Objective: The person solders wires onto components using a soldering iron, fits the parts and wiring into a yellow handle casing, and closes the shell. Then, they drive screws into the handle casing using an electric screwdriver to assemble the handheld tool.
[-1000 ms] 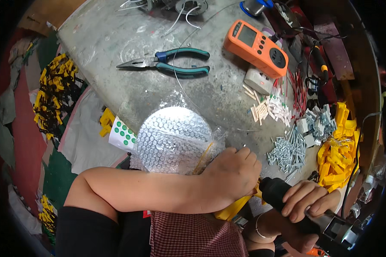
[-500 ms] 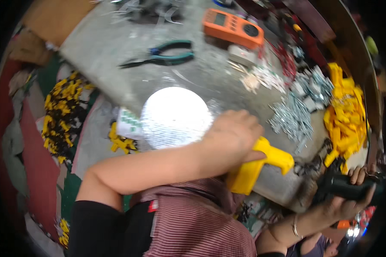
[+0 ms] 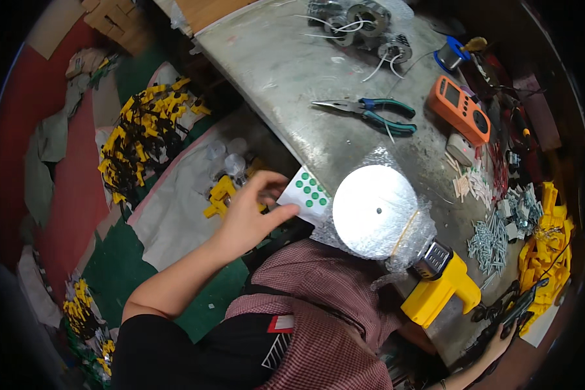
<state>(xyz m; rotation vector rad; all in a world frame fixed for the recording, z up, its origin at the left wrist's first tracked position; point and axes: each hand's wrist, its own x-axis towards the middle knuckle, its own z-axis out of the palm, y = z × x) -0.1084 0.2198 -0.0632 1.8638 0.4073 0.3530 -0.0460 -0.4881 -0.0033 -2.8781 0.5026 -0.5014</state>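
My left hand (image 3: 257,211) is at a white sheet of green round stickers (image 3: 311,190), thumb and forefinger apart at its left edge; I see no firm grip. Beside the sheet, a bright white disc (image 3: 376,208) lies on clear bubble wrap (image 3: 413,244) at the table's near edge. To its right rests a yellow pistol-shaped plastic housing (image 3: 443,292) with a black and silver end. At the lower right my right hand (image 3: 500,338) has its fingers round a dark, elongated object (image 3: 525,302) whose kind I cannot make out.
On the grey table (image 3: 266,71) are pliers (image 3: 370,114), an orange meter (image 3: 458,110), a solder spool (image 3: 451,53) and metal coils with white wires (image 3: 364,26). Screws (image 3: 487,247) and yellow housings (image 3: 546,253) lie at right. Yellow-black parts (image 3: 146,136) are heaped at left.
My left hand has left the yellow housing and moved left to the sticker sheet. The view has shifted. My right hand still holds the dark object, now lower in the picture.
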